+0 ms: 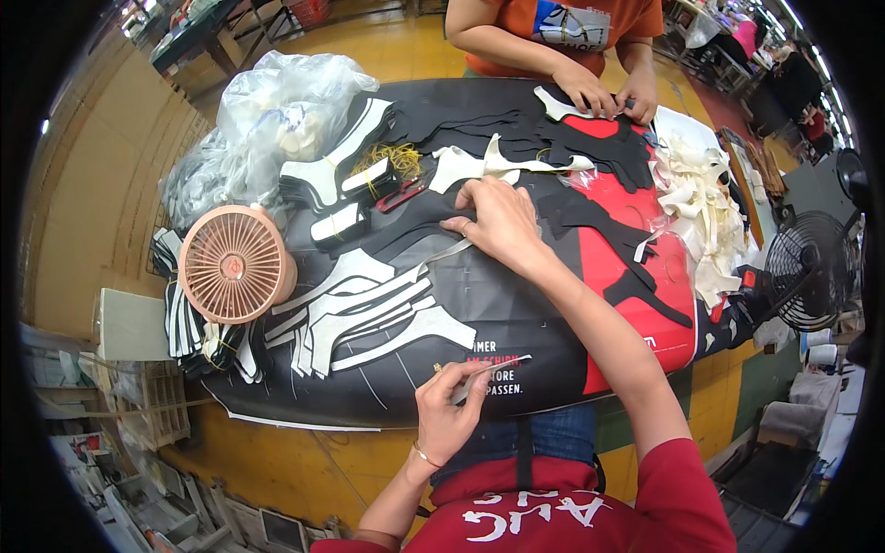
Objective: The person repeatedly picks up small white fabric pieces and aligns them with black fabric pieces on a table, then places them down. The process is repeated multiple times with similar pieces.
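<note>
Right of the pink fan (pixel 230 265): white pieces (pixel 447 324), seemingly done; farther right, loose black pieces (pixel 590 214), seemingly left; my left hand (pixel 447 410) pinches a metal tool (pixel 502 364), my right hand (pixel 502 224) curls at a black strip (pixel 415 224), grip unclear.

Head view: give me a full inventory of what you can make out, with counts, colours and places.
Table covering: one, black and red, centre
White-topped pieces: many, table's left half
Black pieces: several, far side and right
Cream scraps: heap, right end
Plastic bags: count unclear, clear, far left
Yellow strings: tangle, beyond centre
Small fan: one, pink, left
Large fan: one, black, right
Co-worker: one, orange shirt, opposite
Metal tool: one, silvery, near side
Left hand: one, holding metal tool
Right hand: one, centre
</note>
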A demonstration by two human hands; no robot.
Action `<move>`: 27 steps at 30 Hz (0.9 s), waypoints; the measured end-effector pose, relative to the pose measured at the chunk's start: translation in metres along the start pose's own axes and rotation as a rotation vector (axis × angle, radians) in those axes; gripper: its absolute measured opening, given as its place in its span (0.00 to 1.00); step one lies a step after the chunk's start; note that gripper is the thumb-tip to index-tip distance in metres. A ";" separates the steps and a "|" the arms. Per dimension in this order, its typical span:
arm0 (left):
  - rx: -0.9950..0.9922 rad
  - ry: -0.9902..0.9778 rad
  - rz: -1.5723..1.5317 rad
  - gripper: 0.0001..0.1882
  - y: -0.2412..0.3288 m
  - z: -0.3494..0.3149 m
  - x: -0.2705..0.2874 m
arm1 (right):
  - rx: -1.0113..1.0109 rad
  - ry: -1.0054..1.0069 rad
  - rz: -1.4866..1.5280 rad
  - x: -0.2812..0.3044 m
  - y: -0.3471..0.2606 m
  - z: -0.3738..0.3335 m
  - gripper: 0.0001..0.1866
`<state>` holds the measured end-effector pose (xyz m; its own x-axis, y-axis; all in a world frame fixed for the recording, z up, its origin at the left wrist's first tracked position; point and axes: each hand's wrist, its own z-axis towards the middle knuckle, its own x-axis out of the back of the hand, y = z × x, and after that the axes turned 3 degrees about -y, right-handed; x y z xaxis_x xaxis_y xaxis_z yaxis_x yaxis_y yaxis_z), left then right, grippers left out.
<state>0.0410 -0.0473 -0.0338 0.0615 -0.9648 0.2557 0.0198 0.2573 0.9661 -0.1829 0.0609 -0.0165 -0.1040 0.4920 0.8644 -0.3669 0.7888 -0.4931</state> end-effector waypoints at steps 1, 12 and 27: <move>0.000 0.003 0.005 0.06 0.000 0.000 0.000 | 0.031 0.009 0.000 0.003 -0.002 0.002 0.17; 0.200 0.019 -0.218 0.06 -0.001 -0.006 -0.002 | 0.553 0.258 0.274 0.087 -0.034 -0.074 0.12; -0.126 -0.677 0.100 0.11 0.057 -0.014 -0.046 | -0.332 0.389 -0.144 0.056 0.070 -0.254 0.15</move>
<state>0.0533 0.0128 0.0091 -0.5664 -0.7470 0.3482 0.1647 0.3114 0.9359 0.0201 0.2373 -0.0272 0.2994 0.4203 0.8565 -0.0334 0.9018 -0.4309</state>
